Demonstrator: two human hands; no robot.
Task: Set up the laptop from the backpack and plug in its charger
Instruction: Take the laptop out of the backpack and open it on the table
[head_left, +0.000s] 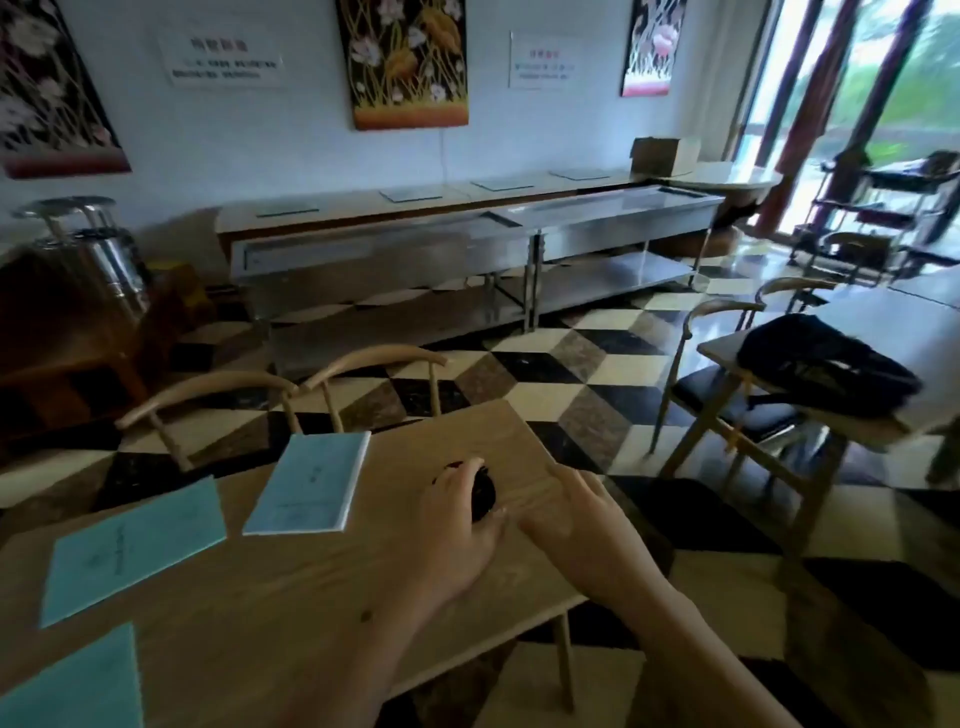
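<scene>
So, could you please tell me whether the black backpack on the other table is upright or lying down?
Lying down: the backpack sprawls flat across the table edge.

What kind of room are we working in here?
Probably a canteen or restaurant dining room: a long steel serving counter along the wall, wooden tables with chairs, and printed notices between wall paintings.

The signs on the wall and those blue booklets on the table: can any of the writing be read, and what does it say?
Left wall sign: dark lines of characters, too blurred to read.
Right wall sign: red and blue lines, too blurred.
Blue booklets: faint marks on the covers, too small to read.
Nothing else carries legible text.
</scene>
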